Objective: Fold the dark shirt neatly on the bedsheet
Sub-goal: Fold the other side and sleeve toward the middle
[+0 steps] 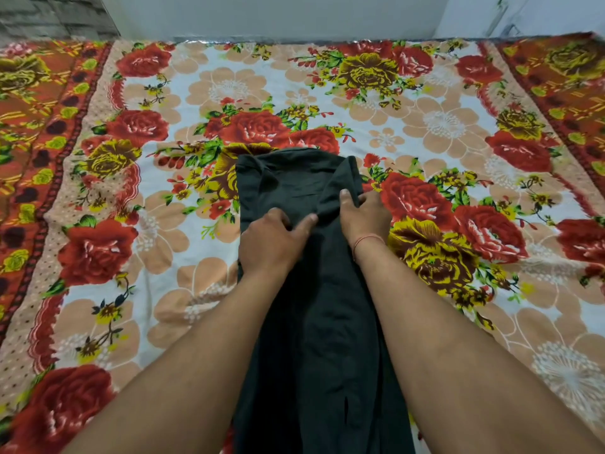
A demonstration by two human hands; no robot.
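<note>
The dark shirt (pixel 314 322) lies as a long narrow strip down the middle of the flowered bedsheet (pixel 442 126), running from the near edge of the view to its far end past my hands. My left hand (pixel 271 244) sits on the shirt's left side, fingers curled into the cloth and thumb stretched toward the middle. My right hand (pixel 363 214) grips the shirt's right edge, thumb on top and fingers tucked under the fabric. A bunched fold rises between the two hands. The far end of the shirt is creased.
The bedsheet covers the whole bed, with red and orange borders at left (pixel 39 126) and right (pixel 569 93). A pale wall (pixel 278 14) runs along the far side of the bed. A red thread circles my right wrist (pixel 368 240).
</note>
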